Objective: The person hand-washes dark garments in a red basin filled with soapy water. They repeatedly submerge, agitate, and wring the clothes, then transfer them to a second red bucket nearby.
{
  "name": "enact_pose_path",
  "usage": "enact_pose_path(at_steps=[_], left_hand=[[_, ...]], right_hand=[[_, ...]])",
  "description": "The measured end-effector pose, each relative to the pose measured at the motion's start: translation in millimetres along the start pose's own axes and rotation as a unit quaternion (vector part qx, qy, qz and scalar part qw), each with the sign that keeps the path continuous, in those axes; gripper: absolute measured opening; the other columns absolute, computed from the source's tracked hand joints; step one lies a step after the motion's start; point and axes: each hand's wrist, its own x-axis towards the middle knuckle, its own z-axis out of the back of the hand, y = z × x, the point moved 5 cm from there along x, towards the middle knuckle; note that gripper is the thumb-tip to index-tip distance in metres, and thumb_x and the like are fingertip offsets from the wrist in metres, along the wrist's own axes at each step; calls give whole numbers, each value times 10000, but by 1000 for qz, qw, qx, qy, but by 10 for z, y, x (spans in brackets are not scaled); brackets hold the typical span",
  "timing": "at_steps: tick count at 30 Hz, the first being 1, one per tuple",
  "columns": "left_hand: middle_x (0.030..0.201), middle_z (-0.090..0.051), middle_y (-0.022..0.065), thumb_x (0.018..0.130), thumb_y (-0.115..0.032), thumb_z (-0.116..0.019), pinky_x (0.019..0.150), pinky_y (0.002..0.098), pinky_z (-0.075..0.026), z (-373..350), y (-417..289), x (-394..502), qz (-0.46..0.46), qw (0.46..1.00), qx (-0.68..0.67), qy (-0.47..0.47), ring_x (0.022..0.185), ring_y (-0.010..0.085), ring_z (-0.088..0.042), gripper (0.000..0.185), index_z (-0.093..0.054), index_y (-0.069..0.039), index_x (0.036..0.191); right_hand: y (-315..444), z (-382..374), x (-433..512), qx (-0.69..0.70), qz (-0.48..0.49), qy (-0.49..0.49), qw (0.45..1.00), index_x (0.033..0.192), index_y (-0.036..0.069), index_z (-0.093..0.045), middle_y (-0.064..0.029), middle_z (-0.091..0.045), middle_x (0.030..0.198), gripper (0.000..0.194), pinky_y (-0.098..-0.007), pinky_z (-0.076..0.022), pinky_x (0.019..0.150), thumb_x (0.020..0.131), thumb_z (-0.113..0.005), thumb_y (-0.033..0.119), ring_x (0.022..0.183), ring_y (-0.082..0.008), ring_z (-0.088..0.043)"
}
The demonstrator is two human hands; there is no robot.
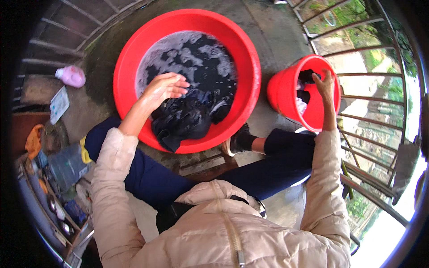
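Observation:
A wide red plastic basin (pixel 187 16) holds dark water with foam, and a heap of wet dark cloth (pixel 187 120) lies at its near side, one corner draped onto the rim. Over the heap hovers my left hand (pixel 165 87), fingers apart, holding nothing. To the right, a tilted red plastic bucket (pixel 283 90) contains dark and pale cloth pieces (pixel 303 95). My right hand (pixel 325 84) is raised at the bucket's right side, thumb and fingers apart, with nothing seen between them.
On the floor at left lie a pink plastic bottle (pixel 73 76) and a pale printed packet (pixel 59 103). A large clear plastic water jug (pixel 68 165) stands by my left knee. Metal railing (pixel 372 75) runs along the right side. My shoe (pixel 234 142) is close to the basin.

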Motion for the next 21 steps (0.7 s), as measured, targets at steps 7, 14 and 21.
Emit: enact_pose_path(at_steps=[7,14,21], left_hand=[[1002,-675,103,948,-258,-562,734,285,-523,153,43,-76,18,999,13,-37,854,165,-664,242,-598,-46,1059],[1010,-667,100,950,-267,-544,732,269,-514,94,-339,-391,-51,998,33,-35,838,144,-648,252,-588,-47,1066],[994,-664,83,958,-299,-534,730,256,-505,182,-385,-556,-67,994,77,-49,840,132,-640,271,-594,-47,1036]], right_hand=[[3098,-551,-1191,319,183,361,857,1030,54,-618,-191,-658,922,209,-399,-533,740,862,-627,179,884,-347,-661],[3741,-1300,-2589,106,186,341,916,1459,109,-261,-153,-333,1441,1061,-505,-328,1041,606,-851,329,1327,-341,-333],[4671,-1515,-2973,88,478,340,805,1149,54,-543,-67,-607,991,492,-369,-438,852,737,-710,266,993,-235,-591]])
